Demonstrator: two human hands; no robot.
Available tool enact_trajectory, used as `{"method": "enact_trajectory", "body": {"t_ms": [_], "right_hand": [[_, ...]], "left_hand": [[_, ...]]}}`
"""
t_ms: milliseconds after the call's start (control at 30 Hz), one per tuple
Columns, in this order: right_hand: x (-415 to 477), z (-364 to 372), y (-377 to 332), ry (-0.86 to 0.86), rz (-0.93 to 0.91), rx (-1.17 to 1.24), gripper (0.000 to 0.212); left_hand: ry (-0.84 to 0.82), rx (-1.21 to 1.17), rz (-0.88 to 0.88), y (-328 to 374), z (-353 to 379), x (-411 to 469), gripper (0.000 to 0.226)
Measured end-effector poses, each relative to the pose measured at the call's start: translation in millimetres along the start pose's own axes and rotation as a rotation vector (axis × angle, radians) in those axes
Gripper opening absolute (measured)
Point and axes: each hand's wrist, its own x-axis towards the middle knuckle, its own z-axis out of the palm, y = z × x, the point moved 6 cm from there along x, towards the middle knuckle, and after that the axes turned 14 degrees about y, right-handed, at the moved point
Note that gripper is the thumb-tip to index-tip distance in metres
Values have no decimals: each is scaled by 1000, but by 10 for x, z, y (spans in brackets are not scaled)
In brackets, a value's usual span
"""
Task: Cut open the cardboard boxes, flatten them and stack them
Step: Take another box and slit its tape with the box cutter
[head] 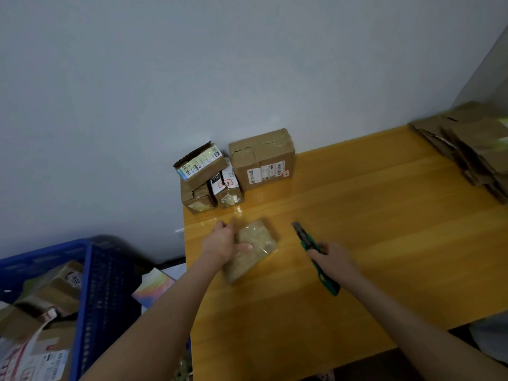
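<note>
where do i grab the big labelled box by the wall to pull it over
The big box is likely best taken at its right end, from the front right, fingers over the top edge. That end stands clear on the table; smaller boxes crowd its left and the wall is close behind.

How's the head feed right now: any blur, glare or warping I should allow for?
Head view: wide-angle warp tilts the table and bends its edges; soft sheen on the wood, no hard shadows; the flattened stack at far right is smeared; the small box under the left hand looks soft, its tape glinting; the knife reads clearly.
</note>
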Motion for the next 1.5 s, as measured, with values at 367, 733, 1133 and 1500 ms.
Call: {"method": "enact_trajectory", "body": {"t_ms": [367, 733, 1133, 1500], "right_hand": [[-208, 718, -512, -52, 169, 323, 28], [-112, 548, -412, 21, 136, 277, 17], [-178, -400, -993, 203, -126, 272, 18], [-505, -577, -1169, 290, -540, -352, 52]], "left_hand": [[-89, -702, -342, -4, 347, -354, 58], [-274, -974, -528, -12, 371, -509, 72], [-25, -1240, -471, 150, -277, -279, 74], [52, -1204, -524, 298, -274, -222, 76]]}}
